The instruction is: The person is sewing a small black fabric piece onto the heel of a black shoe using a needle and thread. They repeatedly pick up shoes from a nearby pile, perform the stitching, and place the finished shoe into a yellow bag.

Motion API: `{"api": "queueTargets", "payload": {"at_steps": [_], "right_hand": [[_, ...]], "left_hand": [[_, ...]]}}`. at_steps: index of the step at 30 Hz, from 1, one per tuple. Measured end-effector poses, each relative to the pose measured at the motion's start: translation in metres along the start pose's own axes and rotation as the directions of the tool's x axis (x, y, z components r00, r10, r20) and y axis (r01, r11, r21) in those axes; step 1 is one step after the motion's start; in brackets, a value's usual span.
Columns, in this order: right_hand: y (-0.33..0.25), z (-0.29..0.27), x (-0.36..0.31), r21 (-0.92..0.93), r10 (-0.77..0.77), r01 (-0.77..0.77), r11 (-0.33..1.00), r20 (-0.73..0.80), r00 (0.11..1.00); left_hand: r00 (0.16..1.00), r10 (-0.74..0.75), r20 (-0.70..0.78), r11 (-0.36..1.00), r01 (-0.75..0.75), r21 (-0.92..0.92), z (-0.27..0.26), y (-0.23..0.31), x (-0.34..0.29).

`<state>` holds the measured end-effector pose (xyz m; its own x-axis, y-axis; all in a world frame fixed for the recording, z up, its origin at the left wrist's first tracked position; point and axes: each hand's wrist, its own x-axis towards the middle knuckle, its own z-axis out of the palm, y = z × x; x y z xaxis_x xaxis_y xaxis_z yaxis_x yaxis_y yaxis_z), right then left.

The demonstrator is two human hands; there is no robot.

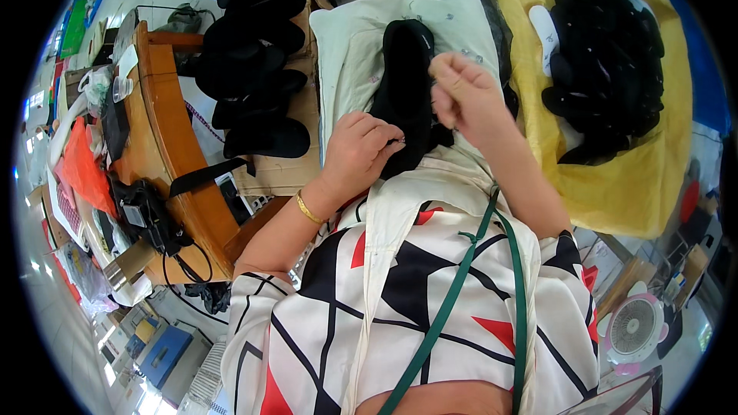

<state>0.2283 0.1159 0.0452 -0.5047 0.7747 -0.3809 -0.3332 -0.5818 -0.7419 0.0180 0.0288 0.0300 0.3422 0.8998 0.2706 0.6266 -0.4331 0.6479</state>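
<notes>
Presently: one black shoe (406, 96) on white cushion (350, 54), seemingly unfinished; left hand (355, 150) pinching its edge; right hand (467, 96) closed beside it, contents unclear; black footwear (267, 138) at left, completion indeterminable

Shoe (416, 129) of matt, soft-looking cloth, pad (350, 54) of dull creased cloth, bracelet (305, 207) of shiny metal, table (181, 146) of smooth varnished wood, box (269, 177) of matt cardboard, sack (615, 196) of wrinkled plastic by my eye, fan (619, 338) of smooth plastic.

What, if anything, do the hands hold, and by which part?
Left hand: low-cut black fabric shoe, pinched at its nearer end. Right hand: any hold cannot be told.
</notes>
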Motion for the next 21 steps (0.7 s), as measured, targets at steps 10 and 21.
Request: {"api": "queueTargets", "payload": {"at_steps": [10, 21], "right_hand": [[0.008, -0.003, -0.009, -0.354, -0.095, 0.089, 0.931, 0.001, 0.995], [0.032, 0.009, -0.039, -0.893, -0.195, 0.293, 0.341, 0.238, 0.951]], "left_hand": [[0.996, -0.053, 0.067, 0.993, 0.060, -0.104, -0.002, -0.004, 0.003], [0.979, -0.204, -0.007, 0.977, 0.203, -0.065, -0.001, 0.001, -0.009]]}}
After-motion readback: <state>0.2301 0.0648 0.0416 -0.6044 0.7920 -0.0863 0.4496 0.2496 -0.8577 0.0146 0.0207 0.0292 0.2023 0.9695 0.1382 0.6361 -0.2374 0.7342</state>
